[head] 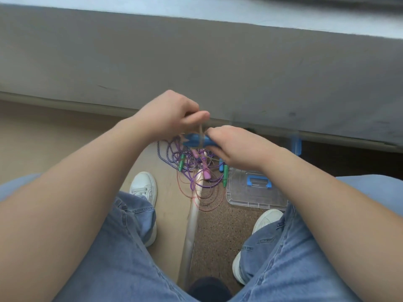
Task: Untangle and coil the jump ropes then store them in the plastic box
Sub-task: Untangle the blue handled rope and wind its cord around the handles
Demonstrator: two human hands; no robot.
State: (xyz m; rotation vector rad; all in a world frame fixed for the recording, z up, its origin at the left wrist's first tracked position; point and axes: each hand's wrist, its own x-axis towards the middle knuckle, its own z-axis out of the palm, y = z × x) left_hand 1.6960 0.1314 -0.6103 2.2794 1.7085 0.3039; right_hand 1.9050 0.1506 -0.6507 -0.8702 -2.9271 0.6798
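My right hand [235,147] grips blue jump-rope handles [194,142] held above the floor. Thin clear rope is wound around those handles, and my left hand [174,114] pinches a strand of it just above them. Below on the floor lies a tangle of jump ropes [192,171] in purple and thin red, with pink, green and blue handles among the loops. The clear plastic box [255,192] with a blue latch sits on the floor to the right of the tangle, partly hidden by my right forearm.
A grey ledge or wall [196,62] runs across ahead of my hands. My legs in jeans and white shoes [144,188] stand either side of a floor seam strip [192,225]. A blue clip [296,144] shows at the wall's base on the right.
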